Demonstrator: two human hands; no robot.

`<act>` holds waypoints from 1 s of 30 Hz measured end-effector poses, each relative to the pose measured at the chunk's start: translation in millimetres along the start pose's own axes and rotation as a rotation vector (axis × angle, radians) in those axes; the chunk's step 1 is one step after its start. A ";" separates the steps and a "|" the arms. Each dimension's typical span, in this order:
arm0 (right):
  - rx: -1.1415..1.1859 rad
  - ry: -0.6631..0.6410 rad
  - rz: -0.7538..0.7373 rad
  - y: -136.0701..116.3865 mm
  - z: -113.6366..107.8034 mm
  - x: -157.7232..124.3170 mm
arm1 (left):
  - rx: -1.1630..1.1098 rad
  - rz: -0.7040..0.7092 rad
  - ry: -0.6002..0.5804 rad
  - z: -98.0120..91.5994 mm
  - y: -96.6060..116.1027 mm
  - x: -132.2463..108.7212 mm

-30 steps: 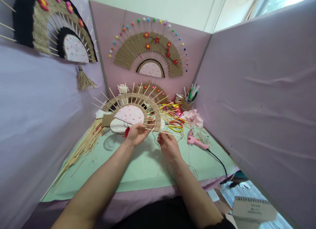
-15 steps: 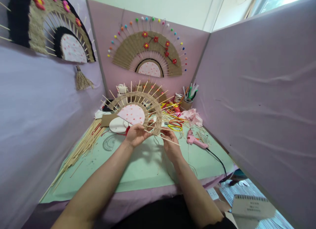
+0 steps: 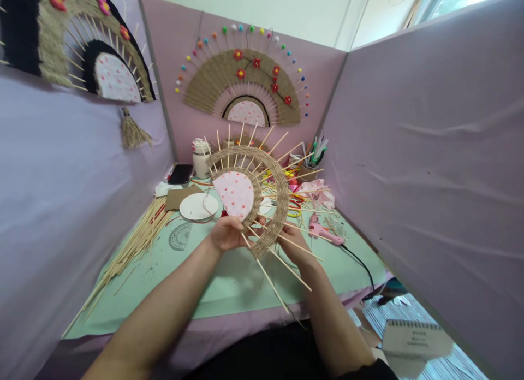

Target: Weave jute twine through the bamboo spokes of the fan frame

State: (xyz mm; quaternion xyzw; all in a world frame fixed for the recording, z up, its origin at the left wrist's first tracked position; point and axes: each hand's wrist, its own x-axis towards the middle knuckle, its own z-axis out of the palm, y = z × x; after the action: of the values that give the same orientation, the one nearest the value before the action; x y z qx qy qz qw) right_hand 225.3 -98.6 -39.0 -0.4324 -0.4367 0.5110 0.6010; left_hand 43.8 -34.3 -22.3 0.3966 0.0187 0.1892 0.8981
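Note:
A half-round woven fan (image 3: 281, 197) is held up over the table, tilted with its right end low. Thin wooden sticks radiate through its twine band, and its centre is a white half-disc with pink dots (image 3: 235, 193). My left hand (image 3: 229, 232) grips the lower corner of the half-disc, thumb in front and fingers behind. Behind the sticks at the lower right, my right hand (image 3: 292, 243) is closed at the outer band; the fan partly hides its fingers. Loose twine (image 3: 298, 321) hangs below the lowest sticks.
Bundled sticks (image 3: 126, 249) lie along the left, beside a protractor (image 3: 179, 237) and a white oval disc (image 3: 198, 206). A pink glue gun (image 3: 325, 232) with a black cord rests at right. Behind stand a jar (image 3: 201, 159) and a tool pot (image 3: 309, 171). Panels with finished fans enclose the table.
The fan has turned clockwise, its right end swinging down, and has shifted to the right and nearer. Both hands still hold it; the right hand has moved slightly right and down.

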 end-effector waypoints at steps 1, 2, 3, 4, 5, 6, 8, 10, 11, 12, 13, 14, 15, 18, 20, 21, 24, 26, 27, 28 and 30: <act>0.005 0.025 -0.017 -0.5 -3.7 1.8 | 0.008 -0.010 0.000 0.6 0.1 -0.3; 0.007 0.046 -0.035 -1.5 -6.7 3.5 | 0.016 -0.021 0.004 1.3 0.0 -0.5; 0.012 0.065 -0.051 -3.0 -8.7 4.8 | 0.026 -0.029 0.014 2.2 -0.4 -0.5; 0.033 0.092 -0.062 -5.1 -9.9 5.4 | 0.034 -0.033 0.028 3.1 -0.9 -0.5; 0.061 0.115 -0.067 -7.7 -10.2 5.4 | 0.038 -0.037 0.040 4.0 -1.5 -0.4; 0.089 0.126 -0.064 -10.9 -9.8 4.6 | 0.036 -0.046 0.048 4.8 -2.2 -0.3; 0.149 0.109 -0.046 -17.9 -8.1 1.5 | 0.024 -0.079 0.040 5.9 -3.6 0.2; 0.216 0.051 -0.013 -24.5 -7.2 -2.1 | 0.012 -0.123 -0.012 6.3 -4.9 0.9; 0.248 0.017 0.011 -27.2 -7.4 -3.5 | 0.008 -0.130 -0.042 6.2 -5.7 1.5; 0.278 -0.009 0.034 -29.3 -8.2 -4.4 | 0.003 -0.128 -0.066 6.1 -6.6 2.1; 0.306 -0.023 0.054 -30.9 -9.5 -4.8 | -0.007 -0.120 -0.086 5.8 -7.8 2.8; 0.328 -0.026 0.072 -31.9 -11.1 -4.8 | -0.019 -0.106 -0.095 5.4 -9.2 3.7; 0.349 -0.022 0.086 -32.4 -12.8 -4.2 | -0.035 -0.088 -0.095 4.9 -10.8 4.6; 0.415 -0.005 0.113 -32.9 -18.2 -1.5 | -0.084 -0.010 -0.055 2.6 -15.6 7.2; 0.456 0.005 0.106 -33.7 -21.5 -0.1 | -0.115 0.033 -0.019 0.5 -17.4 8.4; 0.476 0.017 0.095 -34.4 -23.3 0.3 | -0.131 0.046 -0.005 -0.5 -17.7 8.8; 0.518 0.060 0.082 -38.1 -29.1 -0.2 | -0.165 0.057 0.026 -2.4 -17.0 8.9; 0.537 0.076 0.098 -41.4 -33.3 -1.4 | -0.179 0.052 0.033 -2.2 -15.9 8.4; 0.549 0.076 0.107 -43.1 -35.3 -2.2 | -0.184 0.048 0.034 -1.7 -15.4 8.1; 0.564 0.072 0.114 -44.9 -37.2 -3.0 | -0.189 0.044 0.034 -1.1 -15.0 7.8; 0.591 0.057 0.130 -48.4 -40.5 -4.7 | -0.195 0.035 0.029 -0.2 -14.2 7.2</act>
State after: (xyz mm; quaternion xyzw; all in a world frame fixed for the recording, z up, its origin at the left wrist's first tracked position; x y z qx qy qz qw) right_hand 275.4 -111.3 -2.6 -0.2800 -0.2236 0.6411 0.6787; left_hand 55.2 -40.4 -31.8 0.3048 0.0065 0.2115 0.9286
